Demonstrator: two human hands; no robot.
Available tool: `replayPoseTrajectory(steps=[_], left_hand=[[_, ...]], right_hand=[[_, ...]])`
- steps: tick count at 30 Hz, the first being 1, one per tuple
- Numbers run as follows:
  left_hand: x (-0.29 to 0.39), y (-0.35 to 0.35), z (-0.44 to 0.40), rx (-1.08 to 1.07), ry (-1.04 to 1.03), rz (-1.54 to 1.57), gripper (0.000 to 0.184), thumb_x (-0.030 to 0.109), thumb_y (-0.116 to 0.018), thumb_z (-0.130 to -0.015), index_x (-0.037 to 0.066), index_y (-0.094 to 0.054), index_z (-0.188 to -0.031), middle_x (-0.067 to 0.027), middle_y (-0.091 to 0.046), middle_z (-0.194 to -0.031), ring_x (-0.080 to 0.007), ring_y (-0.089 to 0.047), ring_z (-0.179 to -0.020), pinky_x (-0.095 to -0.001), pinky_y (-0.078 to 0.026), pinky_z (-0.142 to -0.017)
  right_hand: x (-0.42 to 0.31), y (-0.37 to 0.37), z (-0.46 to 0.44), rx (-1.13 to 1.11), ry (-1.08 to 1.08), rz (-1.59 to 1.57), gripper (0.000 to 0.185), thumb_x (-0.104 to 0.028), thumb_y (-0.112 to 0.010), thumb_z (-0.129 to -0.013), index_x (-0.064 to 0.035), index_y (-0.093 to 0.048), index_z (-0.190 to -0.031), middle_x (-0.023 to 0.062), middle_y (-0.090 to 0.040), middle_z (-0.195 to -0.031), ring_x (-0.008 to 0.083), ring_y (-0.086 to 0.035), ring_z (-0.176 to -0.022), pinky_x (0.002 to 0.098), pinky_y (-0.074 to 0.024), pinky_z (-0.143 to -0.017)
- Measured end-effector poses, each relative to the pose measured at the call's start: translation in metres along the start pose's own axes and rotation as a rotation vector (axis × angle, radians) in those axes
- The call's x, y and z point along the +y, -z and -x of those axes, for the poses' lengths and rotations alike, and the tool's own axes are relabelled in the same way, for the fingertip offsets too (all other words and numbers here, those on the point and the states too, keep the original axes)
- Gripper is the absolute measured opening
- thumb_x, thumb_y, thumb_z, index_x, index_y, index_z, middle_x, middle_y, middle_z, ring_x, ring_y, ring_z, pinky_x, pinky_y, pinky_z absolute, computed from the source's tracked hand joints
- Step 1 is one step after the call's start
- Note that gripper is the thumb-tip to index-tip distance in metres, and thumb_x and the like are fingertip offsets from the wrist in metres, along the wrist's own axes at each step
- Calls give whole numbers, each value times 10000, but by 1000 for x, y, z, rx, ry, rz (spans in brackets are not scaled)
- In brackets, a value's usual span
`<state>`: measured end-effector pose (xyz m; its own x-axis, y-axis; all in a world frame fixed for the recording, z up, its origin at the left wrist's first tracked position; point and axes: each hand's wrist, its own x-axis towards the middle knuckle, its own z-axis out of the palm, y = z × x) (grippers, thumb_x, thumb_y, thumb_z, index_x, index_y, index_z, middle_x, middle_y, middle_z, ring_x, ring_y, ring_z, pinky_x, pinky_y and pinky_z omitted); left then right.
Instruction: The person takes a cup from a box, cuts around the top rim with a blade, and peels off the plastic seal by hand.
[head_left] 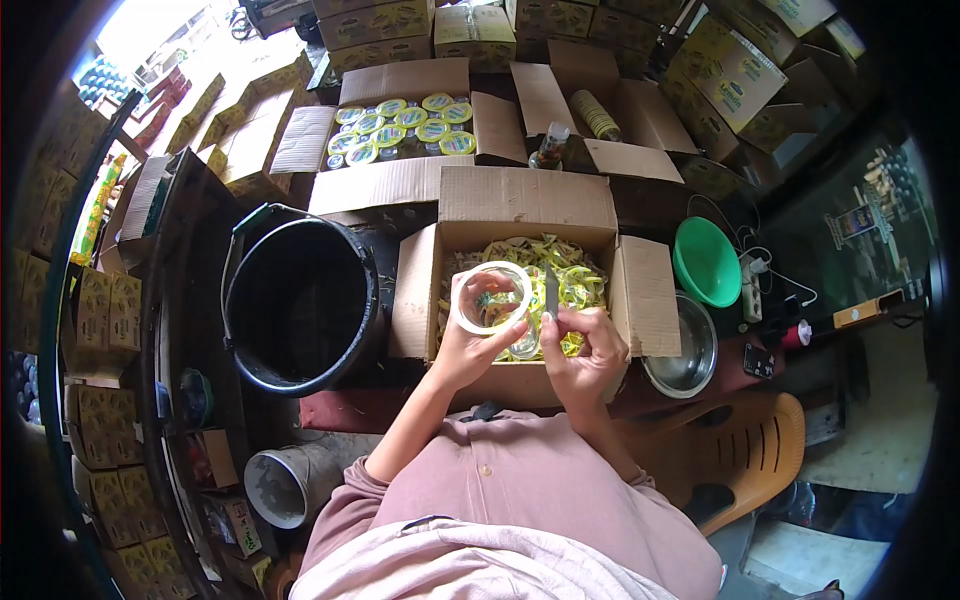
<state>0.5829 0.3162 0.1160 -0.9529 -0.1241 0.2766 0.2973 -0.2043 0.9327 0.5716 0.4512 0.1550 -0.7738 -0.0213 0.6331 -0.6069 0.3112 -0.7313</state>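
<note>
My left hand [468, 350] is closed around a clear plastic cup [491, 298] with a pale rim, its open top facing me. In my right hand [585, 352] a small grey blade [551, 291] is pinched, pointing up and away, just right of the cup. Both hands are over an open cardboard box [530, 197]. Yellow-green strips and scraps [575, 270] fill the box, and clear plastic shows among them below the hands.
A black bucket [300, 300] stands left of the box. Behind are a carton of lidded cups [410, 125], an open carton with stacked cups [597, 115] and a bottle [550, 147]. A green bowl [707, 262], a metal bowl [682, 345] and a chair [745, 450] are at right.
</note>
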Motion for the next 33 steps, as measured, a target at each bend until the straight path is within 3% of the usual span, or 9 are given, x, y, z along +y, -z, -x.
replayPoseTrajectory(steps=[10, 16, 22, 26, 33], left_hand=[[-5, 5, 2, -102, -44, -148, 625, 45, -734, -662, 31, -357, -1161, -74, -371, -1079, -162, -462, -1036, -299, -454, -881], [7, 4, 3, -178, -98, -255, 624, 57, -745, -650, 17, -381, -1155, -72, -367, -1071, -170, -467, -1043, -302, -453, -891], [2, 5, 1, -129, -59, -160, 644, 68, -744, -665, 28, -354, -1175, -73, -380, -1100, -173, -454, -1075, -303, -438, -899], [4, 2, 2, -60, -14, -15, 601, 54, -719, -689, 27, -371, -1178, -83, -432, -1099, -183, -453, -1081, -318, -396, -926], [4, 5, 3, -154, -24, -142, 614, 39, -714, -670, 15, -376, -1182, -86, -420, -1106, -174, -458, -1078, -303, -393, -931]], right_hand=[[6, -2, -4, -1, 152, 64, 160, 58, -667, -658, -11, -603, -788, 72, -590, -674, 141, -580, -586, 252, -461, -536], [11, 0, -6, -43, 131, 44, 153, 61, -664, -660, -2, -596, -782, 81, -592, -682, 149, -586, -601, 251, -466, -548], [8, 5, -1, -9, -40, 20, 118, 39, -668, -687, 6, -579, -758, 74, -589, -674, 117, -577, -601, 225, -442, -528], [3, 4, 6, 16, 4, -13, 112, 35, -664, -692, 4, -575, -752, 63, -579, -659, 110, -568, -576, 225, -433, -513], [1, 4, 0, -13, 89, 56, 153, 56, -661, -665, -6, -579, -778, 80, -591, -685, 153, -586, -580, 243, -451, -528]])
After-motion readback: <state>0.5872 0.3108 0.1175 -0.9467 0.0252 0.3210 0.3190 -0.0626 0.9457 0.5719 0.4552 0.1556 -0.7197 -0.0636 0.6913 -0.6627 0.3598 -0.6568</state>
